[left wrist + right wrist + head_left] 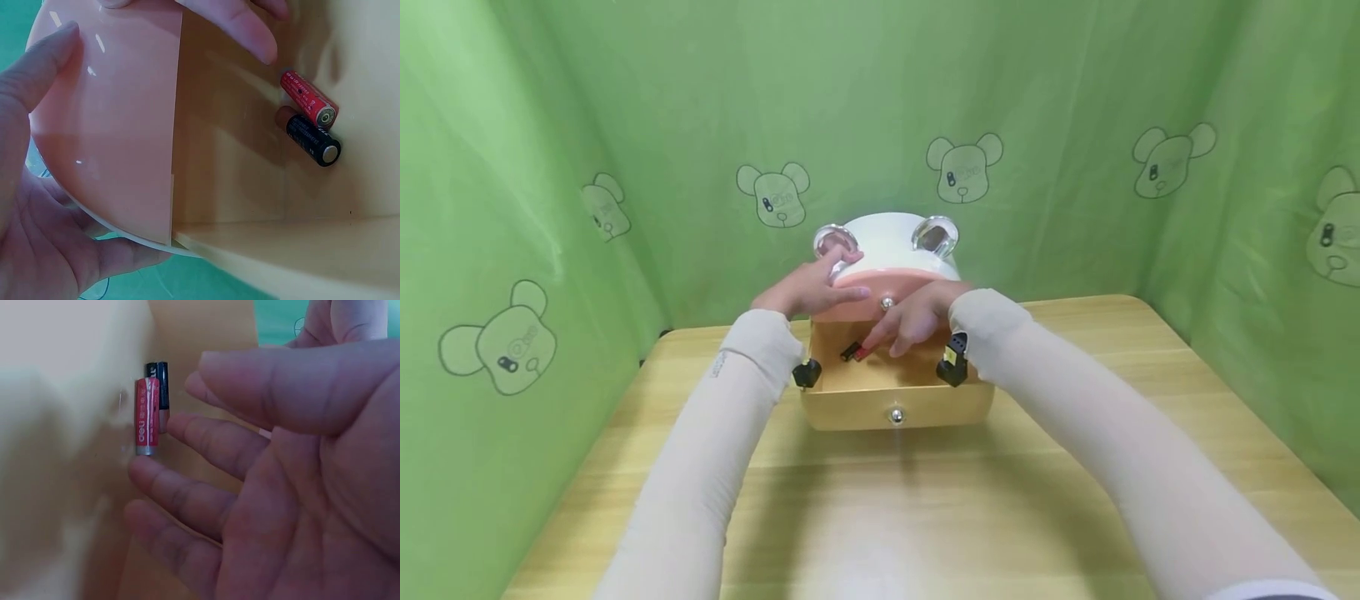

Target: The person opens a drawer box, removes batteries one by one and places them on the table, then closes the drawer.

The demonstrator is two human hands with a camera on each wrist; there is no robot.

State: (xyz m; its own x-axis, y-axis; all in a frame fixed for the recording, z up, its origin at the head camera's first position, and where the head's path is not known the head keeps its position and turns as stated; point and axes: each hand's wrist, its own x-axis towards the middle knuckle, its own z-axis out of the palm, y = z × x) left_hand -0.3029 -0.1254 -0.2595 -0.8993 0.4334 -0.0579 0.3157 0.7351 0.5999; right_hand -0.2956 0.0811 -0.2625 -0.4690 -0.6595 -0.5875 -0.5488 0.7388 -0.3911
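A small drawer box has a white top [887, 237], a pink upper front [125, 125] and round silver ears. Its yellow lower drawer [850, 410] is pulled out. Inside, a red battery [307, 97] and a black battery [312, 142] with a copper-coloured end lie side by side on the drawer floor. My left hand [808, 287] holds the box's upper left side, its thumb on the pink front and other fingers round the edge. My right hand [917, 317] reaches into the drawer, fingers extended and spread. Its fingertips [142, 470] are close beside the batteries; contact is unclear.
The box stands on a wooden table [880, 508] near its back edge. Green curtains [880, 100] with bear-head drawings surround the table at the back and sides. Silver knobs [896, 416] stick out from the drawer fronts. Black wrist devices [952, 362] hang over the open drawer.
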